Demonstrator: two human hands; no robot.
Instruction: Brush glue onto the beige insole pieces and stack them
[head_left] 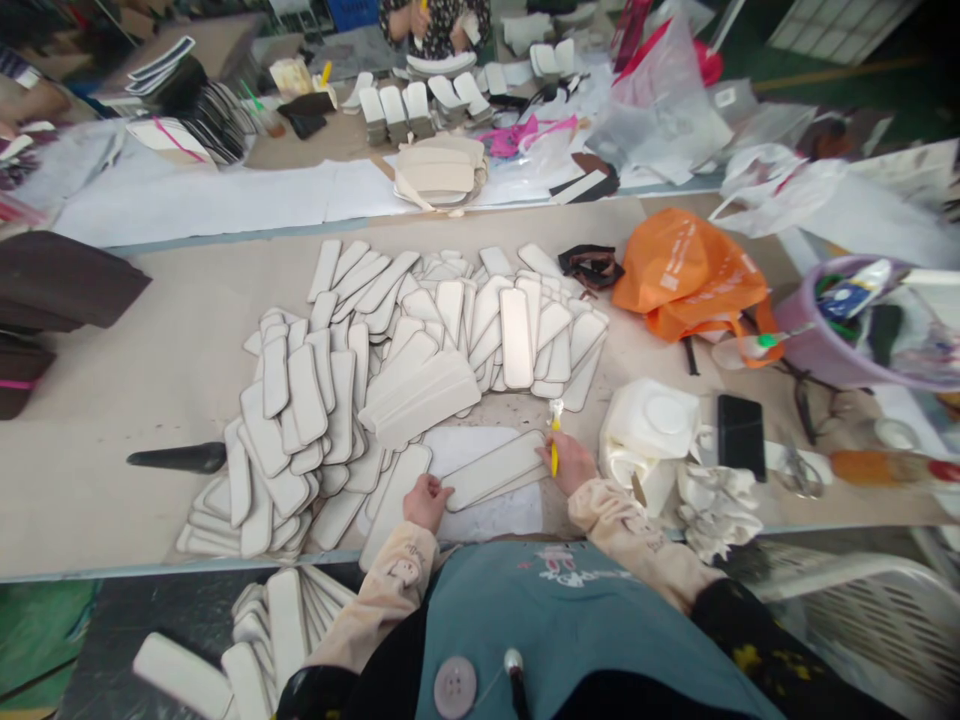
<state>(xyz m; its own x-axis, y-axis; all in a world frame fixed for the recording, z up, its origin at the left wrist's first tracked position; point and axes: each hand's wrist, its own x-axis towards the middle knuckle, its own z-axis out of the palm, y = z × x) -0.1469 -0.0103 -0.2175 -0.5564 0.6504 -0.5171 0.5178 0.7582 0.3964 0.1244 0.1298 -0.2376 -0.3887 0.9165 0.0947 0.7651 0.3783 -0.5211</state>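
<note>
My left hand [425,501] is closed on the near end of a long white rounded piece [493,470] that lies flat on a white sheet [480,515] at the table's front edge. My right hand [568,462] grips a yellow-handled brush [554,440] upright, its pale tip just past the piece's far end. Several more white pieces [420,360] lie fanned and overlapped across the table behind both hands.
A white glue tub [651,430], crumpled cloth [712,505], black phone [740,436] and scissors [801,475] lie right of my hand. An orange bag [686,270] and purple basin [840,350] sit farther right. A black knife-like tool [176,458] lies left. Another person [435,25] works at the far table.
</note>
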